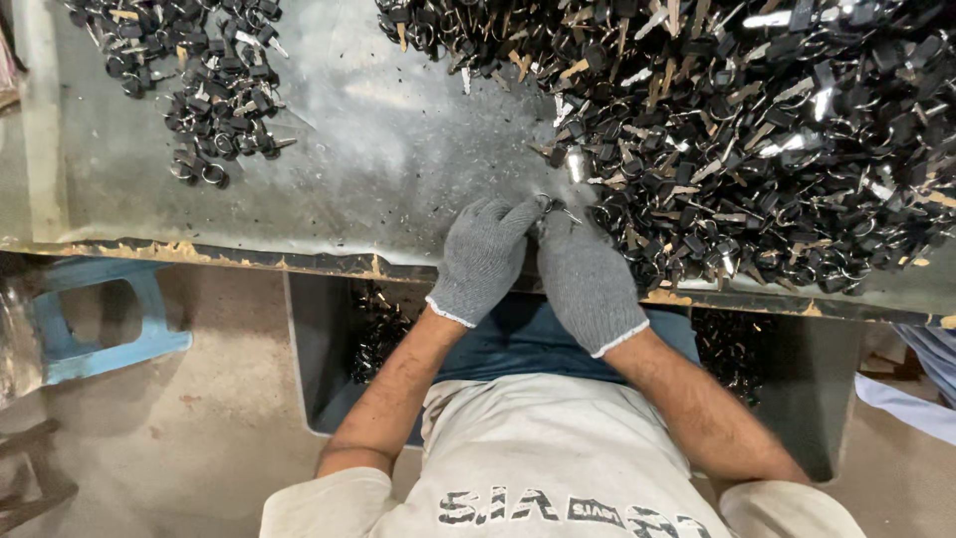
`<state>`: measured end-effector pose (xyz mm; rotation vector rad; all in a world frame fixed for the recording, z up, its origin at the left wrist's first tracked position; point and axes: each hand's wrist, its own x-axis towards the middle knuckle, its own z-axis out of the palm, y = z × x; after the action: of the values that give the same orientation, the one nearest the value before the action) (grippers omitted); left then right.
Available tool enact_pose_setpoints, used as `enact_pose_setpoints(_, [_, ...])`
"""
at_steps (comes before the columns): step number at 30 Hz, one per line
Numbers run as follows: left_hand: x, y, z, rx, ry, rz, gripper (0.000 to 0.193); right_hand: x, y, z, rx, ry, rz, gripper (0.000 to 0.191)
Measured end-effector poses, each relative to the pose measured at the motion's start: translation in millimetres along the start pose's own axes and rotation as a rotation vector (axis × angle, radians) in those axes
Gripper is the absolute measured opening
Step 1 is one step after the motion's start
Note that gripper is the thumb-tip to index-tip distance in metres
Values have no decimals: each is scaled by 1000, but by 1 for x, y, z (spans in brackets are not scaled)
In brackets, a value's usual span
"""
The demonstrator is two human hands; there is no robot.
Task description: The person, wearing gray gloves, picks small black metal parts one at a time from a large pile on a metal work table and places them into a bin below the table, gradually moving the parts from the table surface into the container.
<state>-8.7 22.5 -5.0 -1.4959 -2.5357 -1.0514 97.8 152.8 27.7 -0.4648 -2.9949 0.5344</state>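
Both my hands wear grey knit gloves and meet at the near edge of a grey metal table (378, 149). My left hand (483, 257) and my right hand (586, 279) pinch together one small metal ring piece (551, 205) between the fingertips. A large heap of small black and metal parts with rings (757, 130) lies just right of my hands and reaches the table's far right. A smaller pile of the same parts (209, 90) sits at the far left.
Under the table edge a dark bin (329, 349) holds more black parts, beside my lap. A light blue plastic stool (100, 319) stands on the floor at the left. Another person's blue sleeve (926, 359) shows at the right edge.
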Motion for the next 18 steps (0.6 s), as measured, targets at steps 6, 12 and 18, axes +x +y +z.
enact_pose_setpoints(6, [-11,7,-2,126,85,-33,31,1,17,0,139,-17,-87,24])
enact_pose_setpoints(12, [-12,5,-4,51,55,-68,19,-21,16,2,-142,-395,-20,19])
enact_pose_setpoints(18, [-13,7,1,6,82,4,18,-10,23,12,-79,-2,-296,13])
